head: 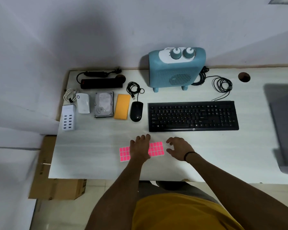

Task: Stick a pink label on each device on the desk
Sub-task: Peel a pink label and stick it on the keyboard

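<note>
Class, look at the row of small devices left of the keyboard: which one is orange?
The flat orange power bank, lying between the bare hard drive and the black mouse; its neighbours are silver, black or white.

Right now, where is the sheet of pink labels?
In the head view the sheet of pink labels lies flat near the desk's front edge, just in front of the keyboard's left end, under the left hand.

Left hand [140,149] flat, palm down; right hand [179,149] fingers spread.
</note>
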Action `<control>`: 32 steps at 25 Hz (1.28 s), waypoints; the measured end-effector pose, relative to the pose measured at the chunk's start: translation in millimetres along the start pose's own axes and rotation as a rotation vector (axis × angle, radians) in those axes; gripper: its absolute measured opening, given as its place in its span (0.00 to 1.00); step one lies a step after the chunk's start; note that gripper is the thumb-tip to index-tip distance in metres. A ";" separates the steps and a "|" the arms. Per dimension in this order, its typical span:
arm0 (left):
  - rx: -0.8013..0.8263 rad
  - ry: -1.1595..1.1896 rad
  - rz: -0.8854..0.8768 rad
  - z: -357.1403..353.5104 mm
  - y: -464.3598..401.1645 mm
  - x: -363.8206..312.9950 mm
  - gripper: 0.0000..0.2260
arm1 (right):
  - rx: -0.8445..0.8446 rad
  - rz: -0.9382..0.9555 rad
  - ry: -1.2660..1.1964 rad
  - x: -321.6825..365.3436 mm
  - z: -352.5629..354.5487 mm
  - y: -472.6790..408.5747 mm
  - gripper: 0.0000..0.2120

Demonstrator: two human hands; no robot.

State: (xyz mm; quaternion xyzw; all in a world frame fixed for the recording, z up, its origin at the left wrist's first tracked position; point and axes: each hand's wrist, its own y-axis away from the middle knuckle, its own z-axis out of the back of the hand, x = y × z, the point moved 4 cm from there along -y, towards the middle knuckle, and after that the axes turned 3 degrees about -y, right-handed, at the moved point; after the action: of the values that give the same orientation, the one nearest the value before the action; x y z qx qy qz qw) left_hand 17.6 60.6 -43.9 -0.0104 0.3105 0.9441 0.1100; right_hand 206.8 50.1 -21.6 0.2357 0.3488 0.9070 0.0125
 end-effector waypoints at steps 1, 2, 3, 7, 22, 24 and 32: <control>0.003 -0.010 -0.007 -0.2 -3.1 3.2 0.38 | 0.001 -0.018 -0.013 2.1 -1.2 -0.9 0.21; 0.005 -0.023 -0.019 1.4 -5.8 6.2 0.37 | -0.002 -0.034 -0.032 3.7 -2.9 -1.5 0.20; 0.008 -0.033 -0.029 2.9 -8.2 8.6 0.36 | -0.002 -0.050 -0.049 5.3 -4.4 -1.7 0.20; 0.040 0.032 -0.087 6.5 -14.9 13.6 0.24 | -0.006 -0.101 -0.090 14.6 -5.7 -3.2 0.18; -0.547 1.597 0.124 216.1 3.0 88.2 0.06 | -0.432 0.275 -0.517 178.2 175.3 -41.3 0.07; -0.584 1.701 0.156 224.5 3.5 89.3 0.06 | -0.689 0.340 -0.319 198.4 194.6 -28.6 0.14; -0.604 1.775 0.015 244.0 20.0 76.6 0.09 | -0.905 0.588 -0.264 236.9 198.0 6.5 0.06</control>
State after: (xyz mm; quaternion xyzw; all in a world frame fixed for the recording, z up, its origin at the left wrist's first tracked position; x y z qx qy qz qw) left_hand -49.6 204.0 157.9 -0.7534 0.0225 0.6319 -0.1805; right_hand 83.6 213.6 209.6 0.4059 -0.1608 0.8944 -0.0975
